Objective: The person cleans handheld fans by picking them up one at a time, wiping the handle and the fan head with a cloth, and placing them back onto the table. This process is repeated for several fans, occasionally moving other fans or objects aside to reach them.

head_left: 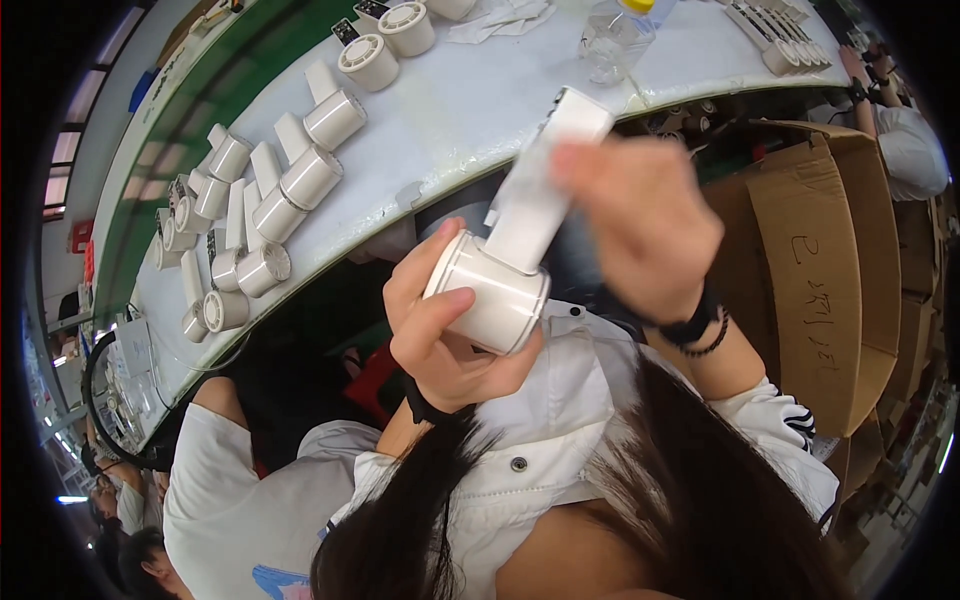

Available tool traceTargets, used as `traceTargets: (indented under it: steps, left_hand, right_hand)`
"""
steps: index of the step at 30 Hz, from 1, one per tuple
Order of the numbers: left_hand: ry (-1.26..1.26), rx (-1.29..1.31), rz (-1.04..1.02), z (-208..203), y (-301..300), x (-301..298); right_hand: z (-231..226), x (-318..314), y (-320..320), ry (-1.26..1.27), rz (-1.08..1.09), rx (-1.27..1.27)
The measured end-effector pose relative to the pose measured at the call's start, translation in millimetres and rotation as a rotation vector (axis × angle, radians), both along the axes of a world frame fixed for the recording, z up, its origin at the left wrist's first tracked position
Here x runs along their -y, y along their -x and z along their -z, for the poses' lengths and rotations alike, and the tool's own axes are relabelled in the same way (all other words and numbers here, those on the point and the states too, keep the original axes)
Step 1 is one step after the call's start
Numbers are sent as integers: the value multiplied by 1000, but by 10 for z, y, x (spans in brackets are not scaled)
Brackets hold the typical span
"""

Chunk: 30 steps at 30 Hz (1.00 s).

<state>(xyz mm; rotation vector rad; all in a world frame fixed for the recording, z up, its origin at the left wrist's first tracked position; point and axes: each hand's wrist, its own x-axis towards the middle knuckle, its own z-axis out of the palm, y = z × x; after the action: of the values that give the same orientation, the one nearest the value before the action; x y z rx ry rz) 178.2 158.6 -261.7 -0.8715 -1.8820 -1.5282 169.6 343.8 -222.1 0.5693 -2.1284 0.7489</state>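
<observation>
off the near edge of the counter point(470, 115), the left hand point(445, 335) grips the white gadget point(510, 262) by its round head point(503, 302). hold snug so the handle point(528, 225) won't wobble. the right hand point(650, 225) is blurred; i can't tell its grip.

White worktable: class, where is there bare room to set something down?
The widest bare patch of the worktable lies between the white devices at left and the clear bottle, below the crumpled sheets. A narrower one lies between the bottle and the far-right devices. The left end is crowded; the held device hides part of the near edge.
</observation>
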Motion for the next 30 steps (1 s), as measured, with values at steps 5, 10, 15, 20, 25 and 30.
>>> traceTargets:
  steps: [5,10,15,20,25,30]
  left_hand:
    - [68,32,-21,14,-39,51]
    - [-336,593,211,-128,-79,8]
    - [-942,1314,595,-210,15,79]
    - [-1267,1542,745,-96,70,124]
    - [-1282,1555,882,-17,85,132]
    - [-1266,1563,707,-56,69,100]
  right_hand:
    - [102,-80,133,98,-11,48]
    - [207,-283,248,476,138,239]
    - [201,-389,259,1096,-76,210]
    - [189,-222,264,1094,-144,192]
    - [207,116,348,662,2,198]
    - [232,387,155,185,-91,229]
